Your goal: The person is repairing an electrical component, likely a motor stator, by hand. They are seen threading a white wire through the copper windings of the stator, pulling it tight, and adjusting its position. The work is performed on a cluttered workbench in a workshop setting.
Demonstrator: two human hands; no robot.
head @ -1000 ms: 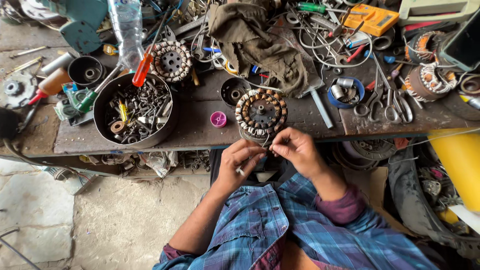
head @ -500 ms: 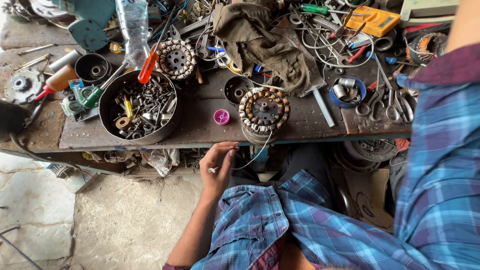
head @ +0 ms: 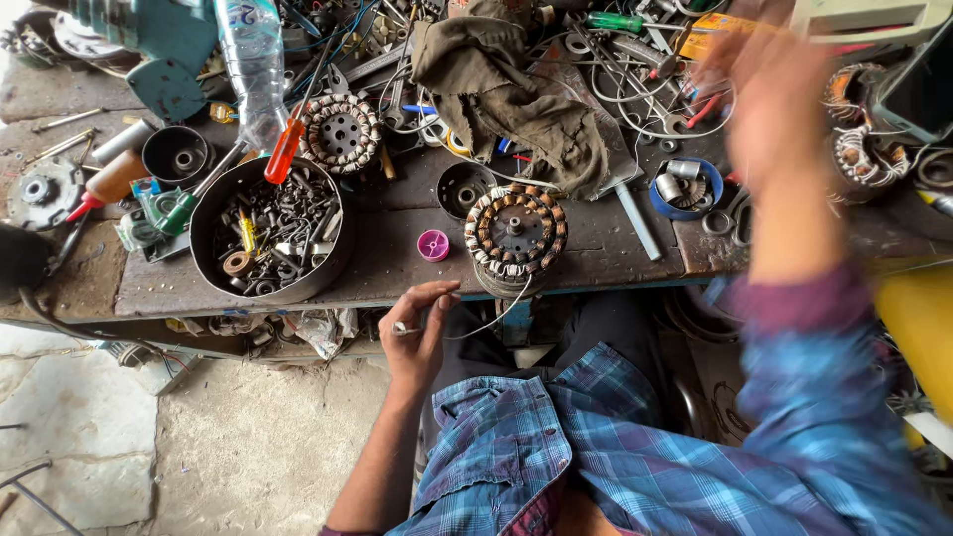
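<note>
Left hand [head: 417, 333] held just below the workbench [head: 397, 273] front edge, thumb and fingers pinched on a thin wire [head: 486, 323] end, presumably to keep taut the strand running up to the wound stator [head: 514, 238] standing at that edge, beside a small pink cap [head: 433, 244]. Right hand [head: 769, 109] raised over the tangle of wires and pliers near the far right corner, motion-blurred, grip cannot be told. Versus half a second ago: right arm swung further over the bench toward the tools; left pinch unchanged, stator unmoved.
</note>
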